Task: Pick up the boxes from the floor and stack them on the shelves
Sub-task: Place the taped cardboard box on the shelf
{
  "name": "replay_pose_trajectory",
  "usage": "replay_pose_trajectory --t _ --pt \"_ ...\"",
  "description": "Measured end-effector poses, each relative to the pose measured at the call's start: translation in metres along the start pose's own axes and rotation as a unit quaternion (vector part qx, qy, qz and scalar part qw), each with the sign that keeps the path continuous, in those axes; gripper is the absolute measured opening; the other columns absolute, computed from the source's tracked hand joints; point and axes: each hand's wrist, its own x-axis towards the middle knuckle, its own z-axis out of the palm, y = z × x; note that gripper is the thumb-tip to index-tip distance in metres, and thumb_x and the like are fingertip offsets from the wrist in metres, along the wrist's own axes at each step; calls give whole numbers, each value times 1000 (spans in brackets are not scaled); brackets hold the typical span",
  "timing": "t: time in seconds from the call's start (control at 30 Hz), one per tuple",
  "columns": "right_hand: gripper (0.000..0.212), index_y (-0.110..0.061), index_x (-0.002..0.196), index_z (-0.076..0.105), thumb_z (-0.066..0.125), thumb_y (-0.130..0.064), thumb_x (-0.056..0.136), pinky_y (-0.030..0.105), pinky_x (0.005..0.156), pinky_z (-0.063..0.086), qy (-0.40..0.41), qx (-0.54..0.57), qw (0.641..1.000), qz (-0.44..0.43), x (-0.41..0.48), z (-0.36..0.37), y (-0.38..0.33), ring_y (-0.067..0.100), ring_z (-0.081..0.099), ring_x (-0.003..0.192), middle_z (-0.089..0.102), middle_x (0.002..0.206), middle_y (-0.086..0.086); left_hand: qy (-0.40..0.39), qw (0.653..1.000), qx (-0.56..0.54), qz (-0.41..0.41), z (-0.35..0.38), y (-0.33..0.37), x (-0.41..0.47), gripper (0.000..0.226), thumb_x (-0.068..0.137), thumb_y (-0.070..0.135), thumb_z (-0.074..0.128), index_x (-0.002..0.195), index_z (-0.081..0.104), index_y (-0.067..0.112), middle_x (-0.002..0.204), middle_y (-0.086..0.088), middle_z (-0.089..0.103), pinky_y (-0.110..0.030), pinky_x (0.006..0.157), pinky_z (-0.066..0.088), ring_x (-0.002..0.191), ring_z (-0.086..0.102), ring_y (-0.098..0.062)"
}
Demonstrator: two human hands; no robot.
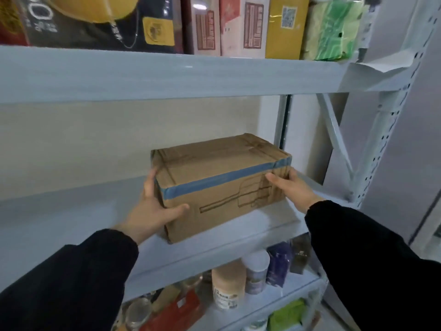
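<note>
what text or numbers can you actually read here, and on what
"60" or "50", large white digits, blurred and not certain: on the dark box.
Red print panels on the pale boxes: too blurred to read.
Code label on the yellow box: unreadable.
Label on the beige jar: too small to read.
Cardboard box: only a drawn outline, no words.

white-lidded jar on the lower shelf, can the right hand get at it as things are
Probably not yet: the right hand grips one end of the cardboard box, the left hand the other, and the middle shelf lies between it and the white-lidded jar.
</note>
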Motion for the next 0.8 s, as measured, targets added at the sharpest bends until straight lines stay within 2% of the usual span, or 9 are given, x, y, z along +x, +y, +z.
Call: replay_pose_trajectory --t 0.07,0.13,0.23,0.33,0.4,0.47,0.53,0.63,0.8 --pt "107 -29 138 51 90 -74 48 47 110 48 -11 -4 1000 -9 40 -11 10 15 67 117 71 126 -8 20 999 25 -29 24 2 35 130 65 59 86 149 -12 64 166 -2 25 -38 113 39 147 38 -23" --pt "104 -25 139 50 88 -73 55 46 107 51 5 -24 1000 -9 74 -22 16 17 67 115 70 127 -6 35 997 43 -62 54 1 71 128 75 54 83 155 -17 51 162 -5 37 -32 101 44 137 51 -27" --pt "75 -14 139 45 79 -51 83 34 93 50 46 -95 994 4 117 -36 21 18 61 107 63 124 -2 41 991 76 -98 98 -7 121 123 75 66 75 160 -9 41 148 -3 55 -33 97 48 124 62 -29" --pt "66 -13 140 44 71 -48 92 31 86 43 53 -163 985 28 161 -50 32 21 56 103 61 123 3 36 977 158 -136 130 -18 161 102 89 62 64 163 3 27 143 -5 58 -30 88 42 127 58 -32" --pt "65 -13 139 43 65 -53 93 36 91 47 54 -220 973 40 185 -54 38 28 61 109 62 128 6 32 963 217 -155 142 -21 182 94 89 72 53 160 16 23 141 -10 60 -40 95 44 127 54 -37" --pt "60 -14 135 44 57 -57 95 43 97 48 67 -300 950 48 200 -53 46 34 62 117 63 133 10 30 944 285 -166 151 -25 201 82 93 71 42 154 27 19 143 -12 58 -48 111 32 132 50 -35" --pt "59 -19 135 43 51 -60 94 46 100 46 79 -348 933 40 210 -50 55 34 62 119 63 135 9 44 929 323 -176 157 -30 214 75 97 69 36 150 33 16 148 -11 53 -52 119 19 137 48 -31" --pt "70 -21 147 33 47 -63 92 48 102 43 72 -384 919 44 215 -48 62 34 58 123 61 140 8 63 922 339 -179 159 -34 224 74 97 69 35 151 34 18 153 -8 48 -54 122 13 140 46 -28" --pt "89 -19 162 5 43 -61 94 49 106 35 56 -416 906 47 215 -46 60 32 50 134 48 155 5 75 919 342 -179 157 -36 231 70 97 69 33 146 38 18 150 -5 50 -54 122 13 141 44 -25"
